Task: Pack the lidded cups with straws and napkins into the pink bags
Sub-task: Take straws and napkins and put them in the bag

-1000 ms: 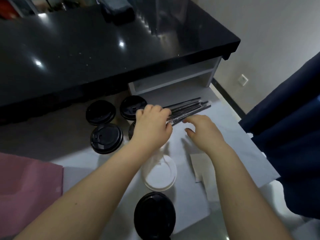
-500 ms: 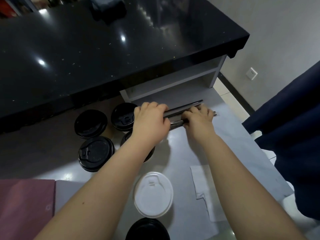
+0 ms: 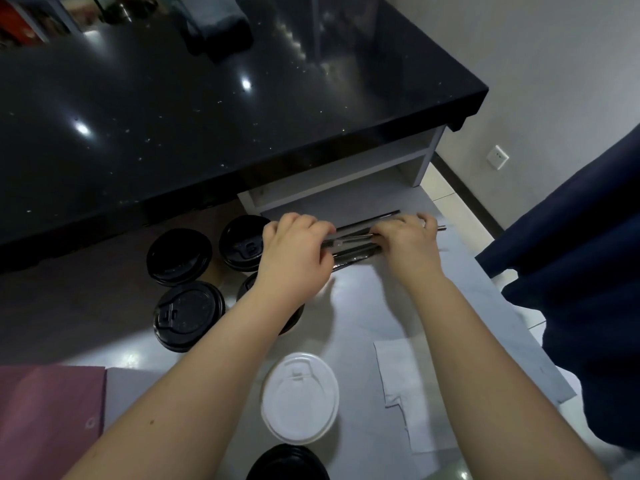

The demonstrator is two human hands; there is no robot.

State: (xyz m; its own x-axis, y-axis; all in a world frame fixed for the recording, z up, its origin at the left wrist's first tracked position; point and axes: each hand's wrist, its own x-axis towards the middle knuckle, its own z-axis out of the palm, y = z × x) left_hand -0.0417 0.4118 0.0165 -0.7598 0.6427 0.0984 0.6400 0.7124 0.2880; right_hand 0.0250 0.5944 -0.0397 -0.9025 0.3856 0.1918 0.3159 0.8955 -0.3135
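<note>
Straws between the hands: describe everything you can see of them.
The straws are a bundle of thin, long, dark sticks, glossy as if film-wrapped, one with a pale streak. They lie nearly level on the grey worktop, just below the black counter. The left hand curls over their left end, the right hand over the right part; the tips poke out beyond it.

Right hand (image 3: pixel 407 242), open and clear of straws (image 3: pixel 353 251) a second ago, now curled over bundle, just right of left hand (image 3: pixel 294 254). Gap between hands wider than half second ago.
</note>
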